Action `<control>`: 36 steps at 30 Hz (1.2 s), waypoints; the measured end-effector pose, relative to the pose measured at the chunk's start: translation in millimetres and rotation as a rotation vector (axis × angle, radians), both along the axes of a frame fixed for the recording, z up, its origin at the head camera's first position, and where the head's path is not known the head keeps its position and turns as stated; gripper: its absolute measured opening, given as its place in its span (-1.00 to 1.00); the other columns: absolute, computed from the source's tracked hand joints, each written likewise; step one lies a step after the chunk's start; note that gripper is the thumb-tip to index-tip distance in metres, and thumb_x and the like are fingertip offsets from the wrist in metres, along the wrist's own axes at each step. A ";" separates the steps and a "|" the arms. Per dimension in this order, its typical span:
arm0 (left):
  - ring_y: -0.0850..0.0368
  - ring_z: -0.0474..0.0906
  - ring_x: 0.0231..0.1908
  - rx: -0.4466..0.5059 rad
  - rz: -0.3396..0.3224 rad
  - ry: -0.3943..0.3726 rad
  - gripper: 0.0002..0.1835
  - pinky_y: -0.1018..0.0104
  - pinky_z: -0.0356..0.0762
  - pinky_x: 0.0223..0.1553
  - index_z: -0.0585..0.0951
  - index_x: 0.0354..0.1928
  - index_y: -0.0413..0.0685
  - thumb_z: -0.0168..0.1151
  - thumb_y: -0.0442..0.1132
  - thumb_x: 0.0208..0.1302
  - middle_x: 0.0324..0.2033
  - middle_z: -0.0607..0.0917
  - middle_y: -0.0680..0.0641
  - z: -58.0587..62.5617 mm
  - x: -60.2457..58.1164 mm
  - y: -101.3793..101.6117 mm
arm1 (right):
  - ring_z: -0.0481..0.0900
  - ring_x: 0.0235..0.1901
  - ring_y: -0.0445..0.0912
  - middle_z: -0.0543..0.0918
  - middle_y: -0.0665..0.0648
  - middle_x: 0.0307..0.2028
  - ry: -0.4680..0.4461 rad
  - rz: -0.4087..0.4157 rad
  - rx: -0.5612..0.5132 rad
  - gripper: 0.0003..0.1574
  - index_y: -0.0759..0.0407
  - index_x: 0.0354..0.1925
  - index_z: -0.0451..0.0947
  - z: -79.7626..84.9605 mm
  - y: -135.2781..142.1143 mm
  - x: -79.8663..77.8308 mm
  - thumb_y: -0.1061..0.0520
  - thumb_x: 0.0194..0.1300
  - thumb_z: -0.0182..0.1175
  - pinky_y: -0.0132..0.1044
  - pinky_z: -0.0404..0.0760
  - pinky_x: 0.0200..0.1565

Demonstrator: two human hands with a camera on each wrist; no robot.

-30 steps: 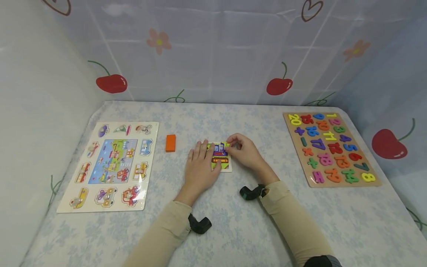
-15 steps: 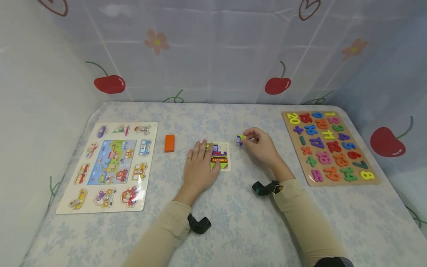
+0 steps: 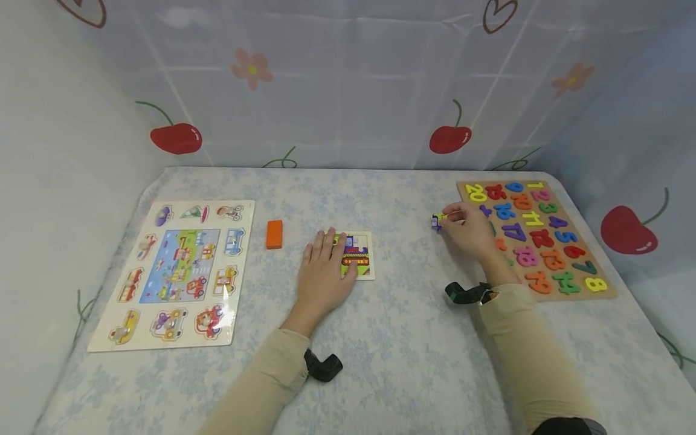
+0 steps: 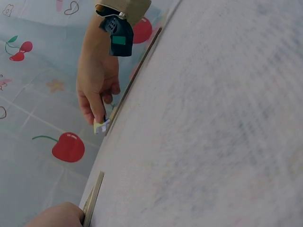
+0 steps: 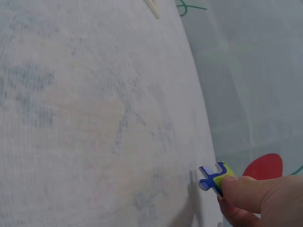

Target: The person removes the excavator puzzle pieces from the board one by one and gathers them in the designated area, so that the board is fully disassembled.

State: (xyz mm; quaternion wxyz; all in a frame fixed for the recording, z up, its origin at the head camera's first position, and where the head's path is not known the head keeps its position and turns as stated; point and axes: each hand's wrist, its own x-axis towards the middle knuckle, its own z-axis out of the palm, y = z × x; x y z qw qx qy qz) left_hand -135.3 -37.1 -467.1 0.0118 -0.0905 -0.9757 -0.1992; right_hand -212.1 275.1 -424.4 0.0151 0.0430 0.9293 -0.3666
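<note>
My left hand [image 3: 325, 272] lies flat with its fingers extended over the left part of a small square jigsaw puzzle [image 3: 365, 254], which shows a purple and orange vehicle on a green ground. The hand hides that side of the puzzle. Between thumb and fingers, my right hand [image 3: 472, 232] pinches a jigsaw piece [image 5: 213, 178] coloured blue, yellow-green and white. In the head view this piece is left of the number board [image 3: 584, 296], and the right hand overlaps the board's left edge. The left wrist view shows the piece held near the tabletop.
An orange block [image 3: 274, 234] lies left of the small puzzle. Farther left is a large vehicle puzzle board [image 3: 163, 344]. The patterned cloth [image 3: 402, 362] covers the table, and a printed curtain [image 3: 348, 90] hangs behind it.
My right hand has moved right, away from the small puzzle, carrying the jigsaw piece out of its upper right area towards the number board. The left hand has stayed on the puzzle.
</note>
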 end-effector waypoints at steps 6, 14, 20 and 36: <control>-0.03 -0.20 0.59 0.005 -0.004 0.001 -0.26 -0.03 -0.22 0.57 0.10 0.57 0.10 -0.15 0.21 0.45 0.59 -0.02 -0.03 -0.3 -0.9 -1.0 | 0.54 0.01 0.12 0.61 0.28 0.02 -0.084 0.010 0.049 -0.63 0.16 0.09 0.51 4.8 5.1 -1.9 0.00 0.44 0.16 -0.18 0.48 -0.15; -0.03 -0.20 0.59 0.004 -0.005 0.012 -0.26 -0.04 -0.21 0.57 0.10 0.57 0.10 -0.16 0.21 0.45 0.59 -0.01 -0.04 -0.3 -1.6 -0.7 | 0.52 0.00 0.14 0.60 0.31 0.02 -0.111 -0.029 0.093 -0.65 0.20 0.10 0.50 8.6 9.3 2.9 0.05 0.45 0.13 -0.10 0.50 -0.11; -0.04 -0.19 0.59 0.002 -0.008 0.007 -0.26 -0.04 -0.20 0.57 0.10 0.57 0.09 -0.14 0.21 0.45 0.59 -0.01 -0.04 0.6 -0.9 -0.9 | 0.49 -0.15 0.08 0.57 0.25 -0.09 -0.098 -0.061 0.163 -0.68 0.19 0.06 0.49 4.6 15.6 6.5 0.07 0.44 0.14 -0.14 0.45 -0.20; -0.02 -0.21 0.59 0.006 -0.004 0.001 -0.22 -0.03 -0.21 0.57 0.03 0.59 0.09 -0.15 0.22 0.44 0.59 -0.02 -0.04 0.8 -0.7 -1.4 | 0.50 -0.12 0.15 0.55 0.27 -0.04 -0.004 -0.041 0.323 -0.67 0.18 0.07 0.53 3.3 -1.3 11.5 0.05 0.44 0.14 0.02 0.49 -0.20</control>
